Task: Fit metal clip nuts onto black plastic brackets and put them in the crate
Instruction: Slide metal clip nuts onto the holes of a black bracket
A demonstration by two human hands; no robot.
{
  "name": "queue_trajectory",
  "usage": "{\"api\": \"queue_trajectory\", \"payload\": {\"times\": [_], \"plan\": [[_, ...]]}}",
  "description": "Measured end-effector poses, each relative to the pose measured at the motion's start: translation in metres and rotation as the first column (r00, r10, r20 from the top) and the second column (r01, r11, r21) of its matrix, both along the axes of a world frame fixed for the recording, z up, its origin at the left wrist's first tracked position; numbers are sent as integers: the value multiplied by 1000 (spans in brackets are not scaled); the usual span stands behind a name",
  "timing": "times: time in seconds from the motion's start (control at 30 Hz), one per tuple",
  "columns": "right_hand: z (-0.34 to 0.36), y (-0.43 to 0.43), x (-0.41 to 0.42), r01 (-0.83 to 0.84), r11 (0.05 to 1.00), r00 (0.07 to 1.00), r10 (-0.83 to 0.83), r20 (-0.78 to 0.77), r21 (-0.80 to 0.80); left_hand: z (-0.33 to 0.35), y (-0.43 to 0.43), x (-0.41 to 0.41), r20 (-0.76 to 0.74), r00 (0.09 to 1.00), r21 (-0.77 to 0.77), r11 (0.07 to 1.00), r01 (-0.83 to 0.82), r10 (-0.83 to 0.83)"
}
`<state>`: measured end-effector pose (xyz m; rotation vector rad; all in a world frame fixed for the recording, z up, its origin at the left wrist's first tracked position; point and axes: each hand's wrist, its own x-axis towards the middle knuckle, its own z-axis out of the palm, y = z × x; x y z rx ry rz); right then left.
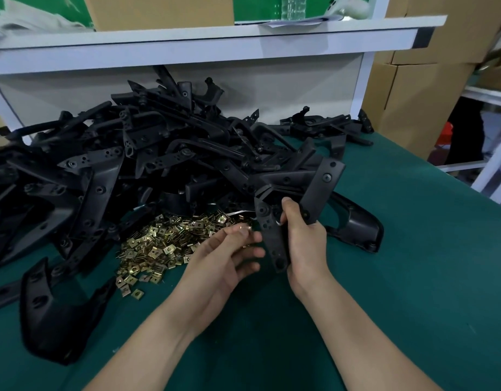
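My right hand (305,238) grips a black plastic bracket (271,238) with several holes, held upright above the green table. A second flat arm of the bracket (324,187) rises past my thumb. My left hand (229,249) hovers palm up just left of it, fingertips pinching a small brass-coloured clip nut (243,228). Below and to the left lies a heap of loose clip nuts (164,241). A big pile of black brackets (147,153) fills the back left of the table.
The green mat table (398,277) stretches right and toward me. One curved black bracket (54,314) lies near the left front, another (359,224) right of my hands. A white shelf (215,43) overhangs the pile; cardboard boxes (418,94) stand at the right.
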<state>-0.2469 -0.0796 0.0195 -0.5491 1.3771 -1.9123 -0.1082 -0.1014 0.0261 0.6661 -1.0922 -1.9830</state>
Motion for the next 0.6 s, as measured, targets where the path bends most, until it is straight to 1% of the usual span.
{"api": "queue_trajectory", "payload": {"times": [0.13, 0.27, 0.6], "plan": [[1, -1, 1, 2, 1000, 1000, -2, 3, 9, 0, -1, 0, 8, 998, 75, 996, -55, 55], [1, -1, 1, -2, 1000, 1000, 2, -3, 17, 0, -3, -1, 16, 997, 127, 989, -76, 75], [0, 0, 1, 4, 1000, 1000, -4, -16, 28, -1, -8, 1, -13, 999, 162, 986, -29, 31]]}}
